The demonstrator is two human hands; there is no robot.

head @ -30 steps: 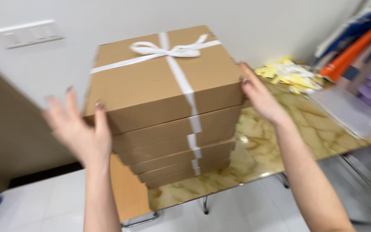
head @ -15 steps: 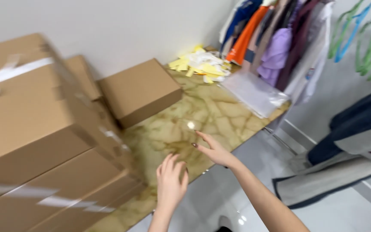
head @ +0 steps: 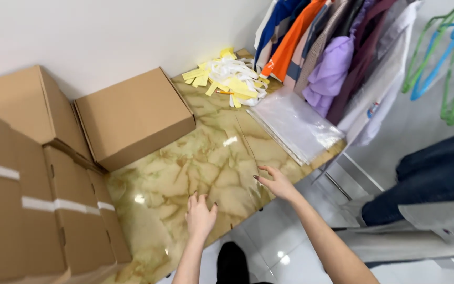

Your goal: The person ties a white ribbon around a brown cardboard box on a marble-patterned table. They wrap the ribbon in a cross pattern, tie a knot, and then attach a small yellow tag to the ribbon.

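left hand (head: 200,214) and right hand (head: 276,182), fingers spread and empty, flat on glossy marbled table (head: 211,152) near plain cardboard box (head: 132,117)

We see a flat brown cardboard box (head: 135,117) lying against the white wall (head: 106,37), with a stack of ribbon-tied cardboard boxes (head: 38,210) to its left. Farther back lies a heap of yellow and white paper strips (head: 229,81), and beside it a pile of clear plastic bags (head: 295,123). Coloured garments (head: 332,47) hang at the right, near green hangers (head: 447,58).
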